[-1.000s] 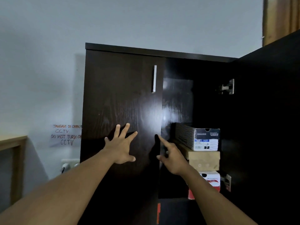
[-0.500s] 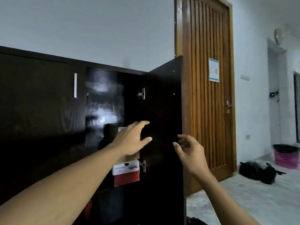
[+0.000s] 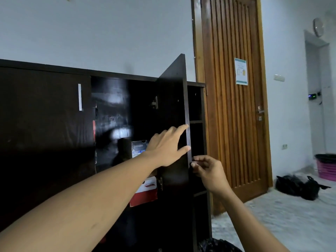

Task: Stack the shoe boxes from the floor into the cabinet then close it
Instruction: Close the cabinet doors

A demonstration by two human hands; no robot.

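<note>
While the right hand (image 3: pixel 209 171) pinches the free edge of the open door (image 3: pixel 172 91), the left hand (image 3: pixel 166 148) rests open and flat on that same edge just above. Behind the door, the shoe boxes (image 3: pixel 145 190) sit stacked inside the cabinet (image 3: pixel 45 124), so closing seems all that remains. Swing the door steadily, and release the pinch before it meets the frame. Half a second ago the left hand reached further inside, and the right hand had not yet closed on the edge.
</note>
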